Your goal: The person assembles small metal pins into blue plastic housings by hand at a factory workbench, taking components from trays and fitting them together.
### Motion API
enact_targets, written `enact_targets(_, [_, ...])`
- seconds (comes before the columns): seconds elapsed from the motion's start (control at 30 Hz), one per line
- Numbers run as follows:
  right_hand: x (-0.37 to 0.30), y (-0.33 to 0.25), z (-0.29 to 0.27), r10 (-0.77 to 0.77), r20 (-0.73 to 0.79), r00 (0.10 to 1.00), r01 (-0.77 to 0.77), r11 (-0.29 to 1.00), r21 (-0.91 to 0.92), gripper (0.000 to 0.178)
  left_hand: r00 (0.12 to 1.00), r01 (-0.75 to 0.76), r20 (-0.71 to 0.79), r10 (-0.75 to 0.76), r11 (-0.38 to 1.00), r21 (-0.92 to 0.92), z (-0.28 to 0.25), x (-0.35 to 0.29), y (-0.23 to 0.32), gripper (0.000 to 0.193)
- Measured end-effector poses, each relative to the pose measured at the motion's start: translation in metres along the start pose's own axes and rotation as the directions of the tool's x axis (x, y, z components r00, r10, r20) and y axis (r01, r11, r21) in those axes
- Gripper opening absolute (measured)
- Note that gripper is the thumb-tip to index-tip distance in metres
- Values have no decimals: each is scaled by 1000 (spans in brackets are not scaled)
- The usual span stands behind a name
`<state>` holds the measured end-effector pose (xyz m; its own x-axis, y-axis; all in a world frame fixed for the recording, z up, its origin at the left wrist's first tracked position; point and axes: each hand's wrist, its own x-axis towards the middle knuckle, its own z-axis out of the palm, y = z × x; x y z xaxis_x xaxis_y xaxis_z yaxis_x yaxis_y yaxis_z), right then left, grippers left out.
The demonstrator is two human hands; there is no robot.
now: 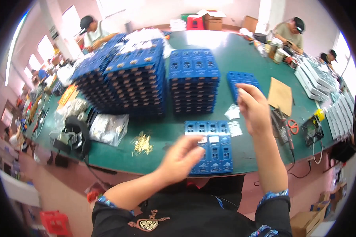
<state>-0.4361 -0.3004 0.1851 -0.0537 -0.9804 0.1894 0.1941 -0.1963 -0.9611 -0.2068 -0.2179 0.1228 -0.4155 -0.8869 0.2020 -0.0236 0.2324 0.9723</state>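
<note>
A blue panel of joined circuit boards (215,156) lies at the near edge of the table, with small white pieces on its middle. My left hand (180,158) hovers at the panel's left side, partly covering it. Its forefinger and thumb are stretched out and apart, slightly blurred, and I see nothing between them. Raised to the right beyond the panel, my right hand (252,106) has thumb and fingertips drawn together. Whatever they may hold is too small to make out. Behind this hand lies another blue panel (241,79), partly hidden.
Tall stacks of blue panels (136,85) and a smaller stack (194,87) stand ahead. Thin gold-coloured pins (142,144) lie loose beside a clear plastic bag (108,128). Red-handled scissors (292,126), a soldering iron (286,132) and a small fan (313,130) are rightward. Other people work across the table.
</note>
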Motion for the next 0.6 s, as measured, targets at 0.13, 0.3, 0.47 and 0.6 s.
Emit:
enact_targets(0.13, [-85,-7,44,-142,181,973,106,975,197,19,788,609,461,-407,415,-676,74,-9,-21,33])
enact_targets(0.3, [-119,-8,88,-201,354,913,94,950,297,15,821,569,553,-140,270,-776,95,-20,-35,39])
enact_targets(0.47, [-130,-12,116,-264,511,818,212,964,159,17,729,596,684,-31,521,-611,72,-38,-65,40])
enact_targets(0.6, [-95,15,119,-227,694,683,571,759,-313,18,726,618,678,-113,540,-572,-8,-74,-18,40])
